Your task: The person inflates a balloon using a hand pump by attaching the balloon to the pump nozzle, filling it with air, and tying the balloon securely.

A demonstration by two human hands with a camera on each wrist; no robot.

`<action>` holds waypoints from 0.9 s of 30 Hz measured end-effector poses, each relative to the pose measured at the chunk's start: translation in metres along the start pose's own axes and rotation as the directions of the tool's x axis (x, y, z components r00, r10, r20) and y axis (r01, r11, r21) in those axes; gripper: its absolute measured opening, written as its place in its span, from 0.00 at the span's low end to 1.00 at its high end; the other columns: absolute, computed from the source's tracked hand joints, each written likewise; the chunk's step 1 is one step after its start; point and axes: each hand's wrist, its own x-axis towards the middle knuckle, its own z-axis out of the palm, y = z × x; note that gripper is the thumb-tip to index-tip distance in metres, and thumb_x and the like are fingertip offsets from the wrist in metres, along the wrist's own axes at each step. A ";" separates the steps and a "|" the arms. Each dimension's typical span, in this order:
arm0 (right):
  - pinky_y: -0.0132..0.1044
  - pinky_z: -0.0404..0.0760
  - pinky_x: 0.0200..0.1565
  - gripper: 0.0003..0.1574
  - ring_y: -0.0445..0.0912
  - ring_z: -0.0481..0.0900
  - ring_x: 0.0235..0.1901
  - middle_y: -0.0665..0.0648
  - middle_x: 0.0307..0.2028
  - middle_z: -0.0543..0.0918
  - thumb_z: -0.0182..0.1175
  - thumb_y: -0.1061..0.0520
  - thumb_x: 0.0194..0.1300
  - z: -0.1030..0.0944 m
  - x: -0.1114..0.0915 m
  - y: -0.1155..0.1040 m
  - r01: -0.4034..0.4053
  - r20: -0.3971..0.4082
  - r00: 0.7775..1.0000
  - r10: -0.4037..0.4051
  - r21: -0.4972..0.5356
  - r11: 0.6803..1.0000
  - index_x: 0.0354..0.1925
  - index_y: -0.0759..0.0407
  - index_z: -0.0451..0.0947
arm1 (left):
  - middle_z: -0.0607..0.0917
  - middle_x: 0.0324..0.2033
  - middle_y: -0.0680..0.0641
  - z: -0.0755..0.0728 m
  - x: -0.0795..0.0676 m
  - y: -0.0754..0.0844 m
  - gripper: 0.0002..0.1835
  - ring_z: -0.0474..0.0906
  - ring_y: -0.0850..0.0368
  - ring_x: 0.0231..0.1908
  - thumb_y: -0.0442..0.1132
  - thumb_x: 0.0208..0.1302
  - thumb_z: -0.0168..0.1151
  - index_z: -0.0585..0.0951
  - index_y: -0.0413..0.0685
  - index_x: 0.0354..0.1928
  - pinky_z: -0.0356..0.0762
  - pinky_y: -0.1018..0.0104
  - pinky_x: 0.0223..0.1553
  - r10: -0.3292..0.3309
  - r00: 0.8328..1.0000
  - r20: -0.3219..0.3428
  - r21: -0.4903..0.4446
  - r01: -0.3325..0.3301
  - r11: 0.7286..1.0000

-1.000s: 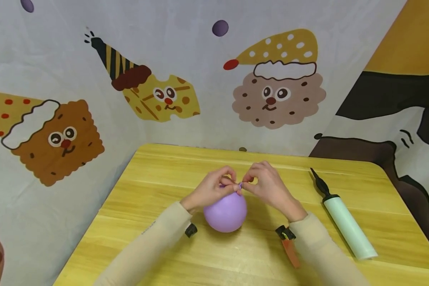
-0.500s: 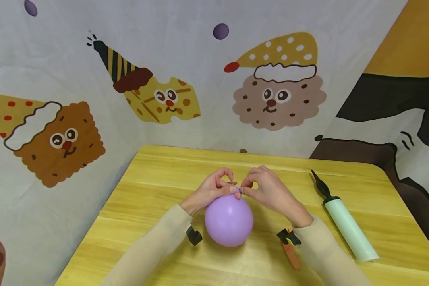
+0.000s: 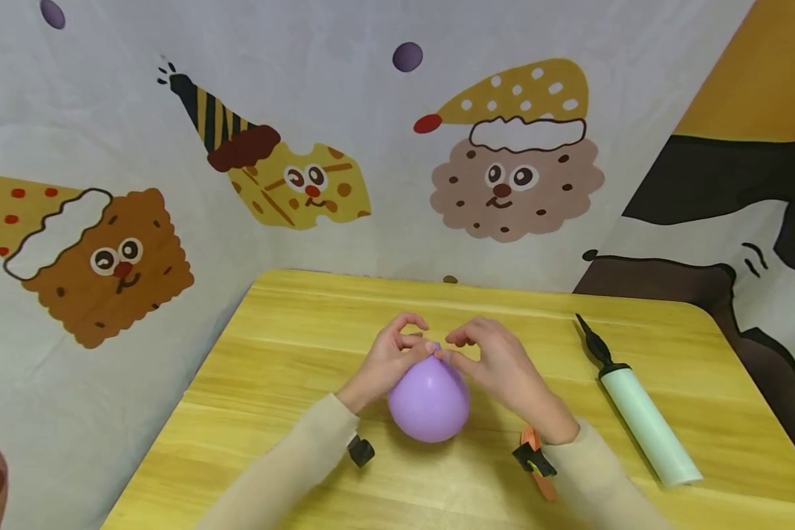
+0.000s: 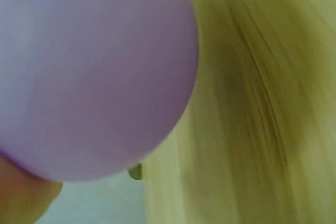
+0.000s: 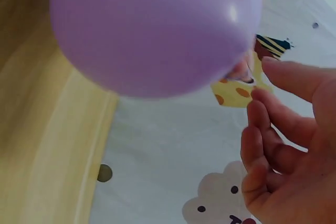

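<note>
A broad white fabric backdrop printed with cartoon biscuits and cheese (image 3: 344, 88) stands behind a yellow wood-grain table (image 3: 291, 324). Toward the table's 3 o'clock lies a long mint-green cylindrical pump with a tapered black nozzle (image 3: 648, 421), well apart from the work. Near the table's middle is a round, glossy lilac rubber balloon (image 3: 429, 401); whether its underside touches the wood, I cannot tell. At the balloon's 11 o'clock, the bare left hand (image 3: 389, 356) pinches its top. At 2 o'clock, the bare right hand (image 3: 503, 361) has thumb and forefinger apart, clamped on nothing, the thumb tip at or just beside the same spot. At 4 o'clock, a flat orange piece of unclear material (image 3: 545, 486) is partly hidden by a small black wrist camera (image 3: 535, 460). Smallest is the balloon's thin twisted-looking lilac neck (image 3: 438, 347), at 12 o'clock between the hands. For this fine fingerwork, I judge a snug left pinch right below the neck the best guard against escaping air, with the right fingertips working softly and nails turned off the taut skin
</note>
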 end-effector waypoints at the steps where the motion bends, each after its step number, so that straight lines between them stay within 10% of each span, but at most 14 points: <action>1: 0.48 0.81 0.43 0.14 0.49 0.81 0.45 0.50 0.40 0.85 0.76 0.53 0.63 0.002 -0.001 0.000 -0.001 -0.015 1.000 0.000 -0.020 1.000 0.42 0.58 0.87 | 0.91 0.37 0.42 0.003 0.000 0.001 0.15 0.86 0.55 0.47 0.35 0.73 0.64 0.71 0.44 0.54 0.84 0.53 0.49 0.014 0.999 -0.028 0.043 -0.013 0.999; 12: 0.40 0.80 0.33 0.07 0.47 0.80 0.33 0.51 0.31 0.85 0.79 0.61 0.57 0.020 -0.004 0.000 0.132 -0.161 0.972 -0.171 -0.230 0.964 0.34 0.57 0.89 | 0.92 0.41 0.46 0.017 0.000 0.007 0.11 0.89 0.53 0.46 0.33 0.72 0.65 0.78 0.46 0.53 0.82 0.47 0.55 0.230 0.971 -0.061 0.399 -0.187 0.897; 20: 0.40 0.74 0.25 0.11 0.49 0.73 0.22 0.52 0.23 0.78 0.74 0.65 0.48 0.029 -0.004 0.005 0.179 -0.253 0.921 -0.296 -0.401 0.898 0.26 0.61 0.79 | 0.91 0.42 0.44 0.020 -0.001 0.009 0.13 0.89 0.54 0.46 0.30 0.70 0.64 0.77 0.43 0.54 0.84 0.54 0.53 0.304 0.953 -0.010 0.494 -0.259 0.830; 27: 0.38 0.69 0.20 0.09 0.46 0.69 0.18 0.50 0.20 0.74 0.68 0.62 0.45 0.032 -0.005 0.009 0.148 -0.304 0.908 -0.288 -0.409 0.900 0.24 0.59 0.74 | 0.92 0.40 0.44 0.026 -0.002 0.010 0.15 0.90 0.55 0.43 0.32 0.68 0.70 0.82 0.44 0.54 0.85 0.61 0.49 0.253 0.963 -0.089 0.364 -0.205 0.908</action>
